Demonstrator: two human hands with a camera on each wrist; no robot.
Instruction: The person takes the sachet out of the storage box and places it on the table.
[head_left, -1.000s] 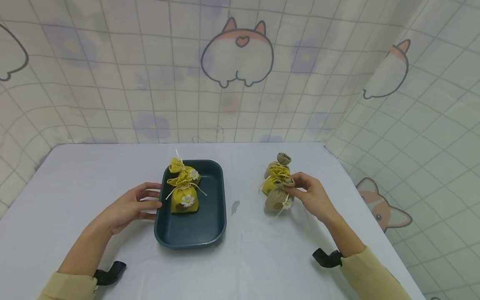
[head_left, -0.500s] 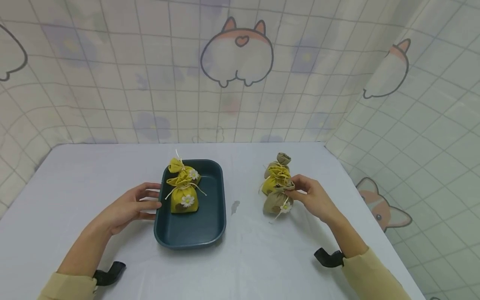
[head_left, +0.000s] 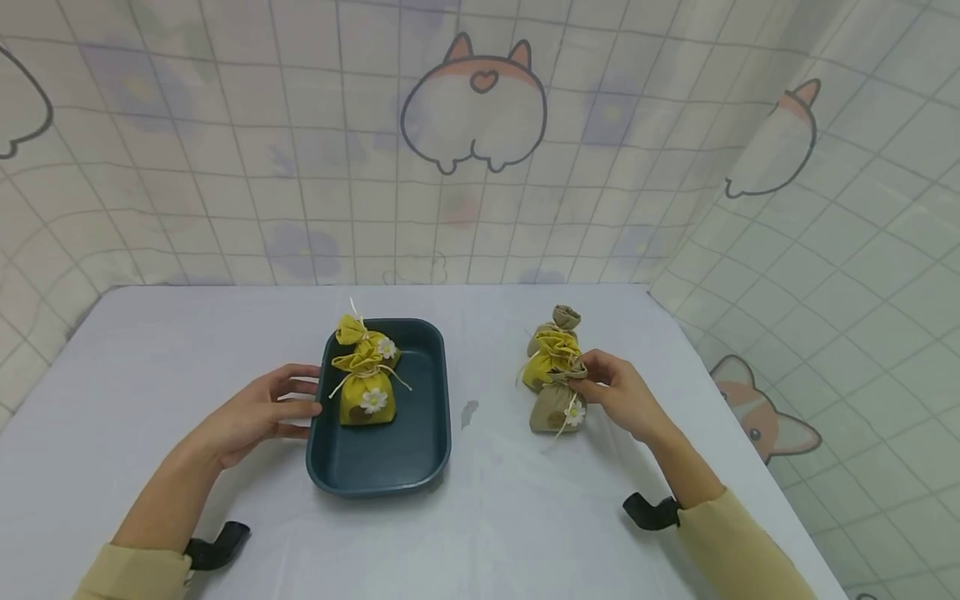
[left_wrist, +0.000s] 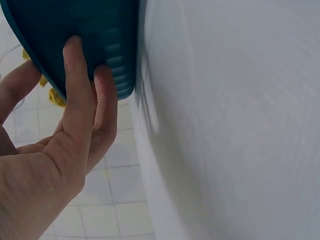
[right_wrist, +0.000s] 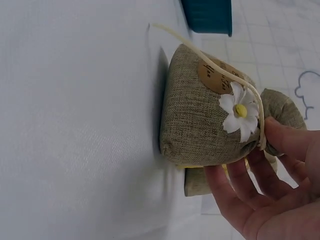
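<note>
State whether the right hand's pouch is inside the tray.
Out: tabletop shows between the beige pouch, held by the right hand, and the tray.

Half the back pouch [head_left: 553, 328] sits hidden behind its yellow neighbour [head_left: 542, 370]! Both sleeves [head_left: 135, 573] run off the head view's bottom edge. Left wrist, the tray [left_wrist: 55, 25] is cut off up top; right wrist, the cord [right_wrist: 215, 65] covers some lettering on the front pouch [right_wrist: 192, 117].

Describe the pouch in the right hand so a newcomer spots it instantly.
On the white table, look right of the dark teal tray. The near beige pouch sits there, its neck pinched by the right hand. Its beige cloth separates it from the yellow pouch just behind, its nearness from the far beige pouch.
</note>
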